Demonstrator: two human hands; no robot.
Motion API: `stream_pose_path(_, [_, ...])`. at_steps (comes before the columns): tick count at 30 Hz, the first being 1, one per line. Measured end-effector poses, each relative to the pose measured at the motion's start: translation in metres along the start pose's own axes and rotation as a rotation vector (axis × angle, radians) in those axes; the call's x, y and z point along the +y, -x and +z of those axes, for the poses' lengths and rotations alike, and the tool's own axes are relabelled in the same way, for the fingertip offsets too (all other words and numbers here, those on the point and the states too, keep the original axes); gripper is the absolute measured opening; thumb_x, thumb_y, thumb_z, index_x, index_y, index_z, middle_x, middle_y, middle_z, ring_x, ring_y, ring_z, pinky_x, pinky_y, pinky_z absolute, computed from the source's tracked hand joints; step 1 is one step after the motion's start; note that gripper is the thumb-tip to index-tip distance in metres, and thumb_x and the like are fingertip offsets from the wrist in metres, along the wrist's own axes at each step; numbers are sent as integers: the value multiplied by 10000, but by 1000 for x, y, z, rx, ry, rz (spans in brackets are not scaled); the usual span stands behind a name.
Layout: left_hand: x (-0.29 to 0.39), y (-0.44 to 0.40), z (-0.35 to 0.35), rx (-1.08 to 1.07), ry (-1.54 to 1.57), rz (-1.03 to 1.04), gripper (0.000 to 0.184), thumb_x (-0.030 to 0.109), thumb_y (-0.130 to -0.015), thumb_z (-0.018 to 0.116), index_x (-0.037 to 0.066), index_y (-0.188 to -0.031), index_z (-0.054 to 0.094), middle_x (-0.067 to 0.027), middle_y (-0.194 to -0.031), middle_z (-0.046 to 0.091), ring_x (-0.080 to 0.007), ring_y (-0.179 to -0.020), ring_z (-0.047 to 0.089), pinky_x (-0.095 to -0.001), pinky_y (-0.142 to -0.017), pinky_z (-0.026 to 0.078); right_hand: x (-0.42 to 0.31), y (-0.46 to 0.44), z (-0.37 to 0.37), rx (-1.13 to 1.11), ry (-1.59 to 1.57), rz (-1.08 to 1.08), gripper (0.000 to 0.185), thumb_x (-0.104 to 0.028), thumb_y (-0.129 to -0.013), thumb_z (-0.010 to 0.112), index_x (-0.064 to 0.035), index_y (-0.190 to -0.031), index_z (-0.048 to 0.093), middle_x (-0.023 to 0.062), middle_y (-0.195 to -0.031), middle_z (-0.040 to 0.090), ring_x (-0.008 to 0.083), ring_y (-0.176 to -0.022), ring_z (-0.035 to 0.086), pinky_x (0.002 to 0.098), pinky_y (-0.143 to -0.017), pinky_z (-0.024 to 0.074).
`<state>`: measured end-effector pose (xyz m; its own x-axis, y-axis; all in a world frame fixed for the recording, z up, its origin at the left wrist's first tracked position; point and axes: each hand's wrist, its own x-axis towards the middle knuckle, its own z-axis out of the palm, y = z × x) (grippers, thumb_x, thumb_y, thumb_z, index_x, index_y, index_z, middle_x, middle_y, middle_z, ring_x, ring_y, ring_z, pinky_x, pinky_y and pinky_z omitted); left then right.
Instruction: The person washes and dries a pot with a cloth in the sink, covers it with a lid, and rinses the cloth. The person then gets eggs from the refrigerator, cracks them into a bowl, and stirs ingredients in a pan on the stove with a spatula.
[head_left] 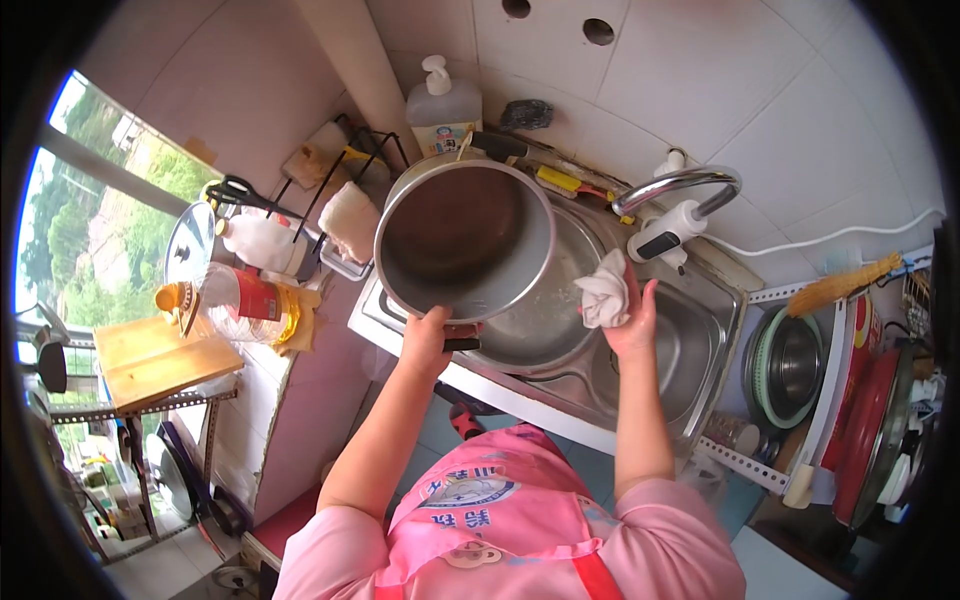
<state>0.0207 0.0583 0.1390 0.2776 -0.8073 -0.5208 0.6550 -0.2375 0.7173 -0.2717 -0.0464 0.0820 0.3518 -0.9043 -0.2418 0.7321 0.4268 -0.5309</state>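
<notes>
My left hand is closed around the dark handle of a metal pot, whose mouth is tilted toward me. The inside of the pot looks brownish at the bottom. A crumpled white cloth is gripped in my right hand, just right of the pot and apart from it. Below both hands, a wide metal basin rests at the left of the steel sink; the pot hides part of it.
A chrome faucet curves over the sink's back edge. Behind the pot stands a pump bottle. To the left are an oil bottle, a wooden board and a sponge. A rack of bowls and lids flanks the right.
</notes>
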Motion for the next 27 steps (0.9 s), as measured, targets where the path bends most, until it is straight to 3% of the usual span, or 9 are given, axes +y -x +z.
stream_pose_path(1, [1, 2, -2, -44, 11, -44, 377, 49, -819, 464, -118, -1157, 453, -259, -986, 613, -389, -811, 658, -504, -786, 558, 10, -4, -13, 99, -78, 126, 809, -775, -797, 414, -225, -1389, 411, 59, -1345, 508, 335, -1202, 504, 652, -857, 429])
stream_pose_path(2, [3, 3, -2, -38, 21, -39, 377, 49, -819, 464, -118, -1156, 453, -259, -986, 613, -389, -811, 658, -504, -786, 558, 20, -6, -26, 69, -55, 155, 761, -769, -800, 425, -244, -1350, 447, 57, -1314, 531, 315, -1182, 516, 647, -837, 424])
stream_pose_path(4, [4, 10, -1, -28, 65, -197, 359, 56, -828, 473, -128, -1136, 465, -266, -952, 619, -404, -812, 659, -532, -825, 551, 30, -10, -14, 175, 2, 128, 738, -778, -808, 390, -253, -1317, 489, 43, -1263, 571, 269, -1088, 565, 545, -789, 460])
stream_pose_path(8, [-10, 5, -13, -44, 241, -311, 319, 41, -844, 497, -131, -1109, 457, -290, -1017, 593, -418, -855, 649, -569, -835, 547, 37, -27, -11, 223, 8, 85, 659, -728, -844, 408, -219, -1244, 532, 27, -1245, 581, 215, -1014, 586, 464, -763, 470])
stream_pose_path(14, [-17, 5, -23, -75, 394, -395, 347, 26, -844, 499, -144, -1134, 409, -312, -1089, 561, -463, -904, 625, -558, -820, 558, 38, -53, -12, 132, 185, 185, 426, -438, -900, 580, -198, -1247, 517, 27, -1047, 615, 183, -874, 597, 374, -658, 477])
stream_pose_path(16, [-13, 10, -22, -88, 379, -409, 348, 25, -839, 505, -143, -1130, 414, -308, -1052, 583, -473, -858, 639, -545, -781, 572, 40, -55, -3, 99, 225, 148, 309, -262, -892, 631, -178, -1174, 535, 40, -984, 618, 149, -755, 585, 279, -527, 437])
stream_pose_path(20, [-9, 15, -22, -168, 380, -383, 329, 28, -823, 531, -117, -1110, 461, -284, -1015, 616, -465, -808, 654, -523, -738, 590, 41, -53, 30, 152, 337, 89, 233, -231, -896, 634, -162, -1095, 534, 20, -872, 596, 125, -667, 553, 263, -435, 385])
stream_pose_path(22, [-8, 16, -21, -171, 388, -385, 331, 28, -818, 533, -117, -1109, 468, -278, -1023, 618, -456, -804, 659, -520, -744, 591, 49, -62, 22, 174, 431, 79, 213, -272, -895, 645, -131, -1000, 526, -7, -720, 535, 109, -543, 505, 253, -399, 347])
stream_pose_path(27, [-8, 13, -20, -211, 365, -379, 348, 26, -814, 538, -120, -1120, 464, -288, -1017, 617, -442, -807, 661, -518, -757, 591, 61, -66, 7, 156, 626, 66, 276, -347, -892, 653, -107, -903, 517, -31, -618, 465, 86, -435, 421, 243, -366, 304])
